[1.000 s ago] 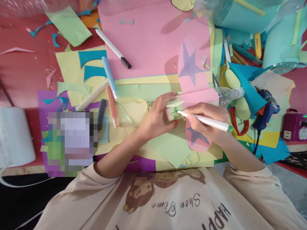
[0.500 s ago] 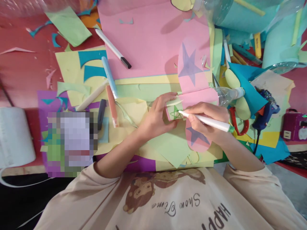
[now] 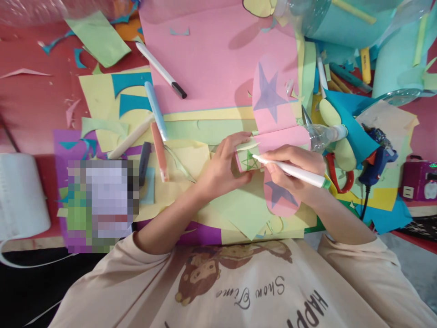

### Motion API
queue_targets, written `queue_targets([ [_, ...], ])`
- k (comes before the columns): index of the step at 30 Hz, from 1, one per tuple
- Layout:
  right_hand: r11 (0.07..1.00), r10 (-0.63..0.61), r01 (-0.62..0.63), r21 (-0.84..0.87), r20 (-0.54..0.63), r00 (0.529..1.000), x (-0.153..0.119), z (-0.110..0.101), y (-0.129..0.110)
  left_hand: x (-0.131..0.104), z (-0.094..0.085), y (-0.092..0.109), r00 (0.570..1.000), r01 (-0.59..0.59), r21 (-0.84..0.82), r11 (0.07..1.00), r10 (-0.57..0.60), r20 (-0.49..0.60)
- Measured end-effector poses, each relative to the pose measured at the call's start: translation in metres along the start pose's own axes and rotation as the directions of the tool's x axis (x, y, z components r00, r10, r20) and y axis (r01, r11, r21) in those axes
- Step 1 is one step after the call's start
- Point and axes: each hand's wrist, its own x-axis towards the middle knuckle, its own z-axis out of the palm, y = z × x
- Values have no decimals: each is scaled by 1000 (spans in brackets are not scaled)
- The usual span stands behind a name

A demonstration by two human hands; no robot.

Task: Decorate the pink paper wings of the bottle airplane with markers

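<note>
A clear plastic bottle (image 3: 321, 136) lies on its side, its body wrapped in pink paper (image 3: 285, 136). Pink paper wings with purple stars stick out on both sides, the far wing (image 3: 269, 91) and the near wing (image 3: 282, 197). Around the light green end of the bottle body, my left hand (image 3: 221, 166) is closed, thumb on the near side and fingers on the far side. My right hand (image 3: 297, 164) pinches a white marker (image 3: 303, 175) with a green end. Its tip touches or nearly touches a partly coloured green star (image 3: 251, 159) on that light green end.
Left of the hands lie an orange marker (image 3: 159, 152), a blue marker (image 3: 155, 109) and a white pen with a black end (image 3: 162, 70). Red-handled scissors (image 3: 341, 177) and a blue glue gun (image 3: 378, 166) sit at the right. Paper sheets and scraps cover much of the table.
The marker tip has shifted slightly left and away from me over the green star. My left hand and the wrapped bottle have stayed in place.
</note>
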Motion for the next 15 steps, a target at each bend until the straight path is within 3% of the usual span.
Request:
queue_targets([
  [6,995,28,-24,101,-37,999,1,-2,-2,-3,2,-3,999,27,97,995,-24,-33],
  [15,1000,16,-16,-7,1,1000,-1,-1,2,-4,2,-5,998,49,105,993,-45,-43],
])
